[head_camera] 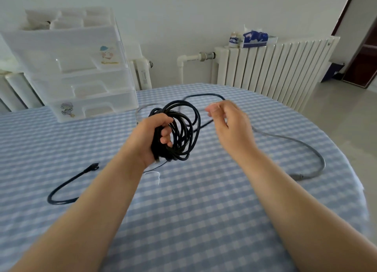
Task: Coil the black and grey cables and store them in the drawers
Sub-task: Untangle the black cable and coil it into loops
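Observation:
My left hand [151, 139] grips a bundle of black cable [183, 133] wound into several loops, held above the table. One strand runs from the coil to my right hand [230, 123], which is blurred and seems to pinch it between thumb and fingers. The black cable's free tail [67, 182] lies on the checked cloth at the left, ending in a plug. The grey cable [306, 147] lies uncoiled on the right side of the table, and part of it passes behind the coil. A white translucent drawer unit [81, 78] stands at the back left.
The round table with a blue checked cloth [204, 210] drops off at its right edge. A white radiator [275, 68] behind it carries a tissue box [255, 38] and a jar. A thin white thread [157, 176] lies under my left wrist.

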Demonstrator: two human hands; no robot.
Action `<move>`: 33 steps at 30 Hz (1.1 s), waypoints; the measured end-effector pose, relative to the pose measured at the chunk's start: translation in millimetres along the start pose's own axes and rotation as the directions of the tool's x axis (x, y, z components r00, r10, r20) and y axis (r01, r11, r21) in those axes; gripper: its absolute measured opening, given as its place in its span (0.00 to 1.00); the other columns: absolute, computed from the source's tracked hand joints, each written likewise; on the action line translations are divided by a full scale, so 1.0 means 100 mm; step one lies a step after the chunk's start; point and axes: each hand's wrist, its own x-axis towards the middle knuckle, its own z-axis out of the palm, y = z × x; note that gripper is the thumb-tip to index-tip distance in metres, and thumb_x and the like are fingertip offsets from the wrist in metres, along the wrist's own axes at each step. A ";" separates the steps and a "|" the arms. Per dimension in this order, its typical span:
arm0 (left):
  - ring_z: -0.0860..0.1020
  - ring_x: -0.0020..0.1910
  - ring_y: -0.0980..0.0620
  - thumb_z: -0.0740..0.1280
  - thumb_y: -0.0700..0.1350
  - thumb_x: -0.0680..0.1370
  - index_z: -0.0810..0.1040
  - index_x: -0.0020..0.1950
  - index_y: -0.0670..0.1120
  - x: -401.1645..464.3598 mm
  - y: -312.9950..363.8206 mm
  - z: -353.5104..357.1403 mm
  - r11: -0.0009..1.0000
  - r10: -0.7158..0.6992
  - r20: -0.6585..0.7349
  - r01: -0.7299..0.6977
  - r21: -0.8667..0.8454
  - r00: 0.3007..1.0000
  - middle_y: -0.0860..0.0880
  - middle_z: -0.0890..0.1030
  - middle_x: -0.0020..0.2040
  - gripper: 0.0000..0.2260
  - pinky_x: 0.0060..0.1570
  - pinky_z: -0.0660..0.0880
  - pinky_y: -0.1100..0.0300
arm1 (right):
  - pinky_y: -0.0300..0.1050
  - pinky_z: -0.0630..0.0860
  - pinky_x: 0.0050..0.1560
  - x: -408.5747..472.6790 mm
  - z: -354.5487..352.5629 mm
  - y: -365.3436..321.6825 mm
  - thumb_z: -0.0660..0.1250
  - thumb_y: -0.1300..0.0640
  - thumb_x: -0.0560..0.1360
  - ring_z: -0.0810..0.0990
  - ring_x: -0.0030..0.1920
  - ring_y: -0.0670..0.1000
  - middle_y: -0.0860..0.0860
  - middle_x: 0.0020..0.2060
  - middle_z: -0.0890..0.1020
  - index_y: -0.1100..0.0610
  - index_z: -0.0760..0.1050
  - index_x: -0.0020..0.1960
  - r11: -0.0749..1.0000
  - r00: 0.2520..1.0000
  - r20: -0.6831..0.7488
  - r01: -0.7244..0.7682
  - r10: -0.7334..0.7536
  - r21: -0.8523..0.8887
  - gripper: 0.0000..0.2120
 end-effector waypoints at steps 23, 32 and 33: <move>0.63 0.16 0.59 0.70 0.41 0.65 0.69 0.30 0.46 -0.07 0.03 -0.03 0.964 0.021 0.554 0.131 -0.233 0.832 0.54 0.67 0.19 0.10 0.22 0.69 0.64 | 0.52 0.74 0.61 -0.08 0.13 -0.21 0.70 0.53 0.69 0.79 0.49 0.53 0.55 0.44 0.79 0.61 0.76 0.55 0.243 0.489 0.847 -0.864 0.206 0.440 0.18; 0.65 0.20 0.56 0.61 0.37 0.71 0.63 0.29 0.47 -0.11 0.02 0.08 0.989 -0.020 0.364 0.071 -0.127 0.931 0.52 0.64 0.21 0.12 0.27 0.72 0.62 | 0.47 0.76 0.49 -0.08 0.16 -0.18 0.65 0.62 0.74 0.73 0.35 0.50 0.53 0.33 0.75 0.58 0.80 0.35 0.059 0.562 0.786 -0.821 0.257 0.568 0.10; 0.64 0.20 0.56 0.61 0.38 0.71 0.63 0.31 0.47 -0.12 0.02 0.09 0.989 -0.020 0.343 0.068 -0.128 0.939 0.53 0.64 0.20 0.11 0.27 0.72 0.62 | 0.46 0.75 0.49 -0.09 0.14 -0.19 0.65 0.62 0.74 0.72 0.33 0.48 0.51 0.30 0.72 0.57 0.80 0.34 0.042 0.556 0.793 -0.824 0.250 0.564 0.11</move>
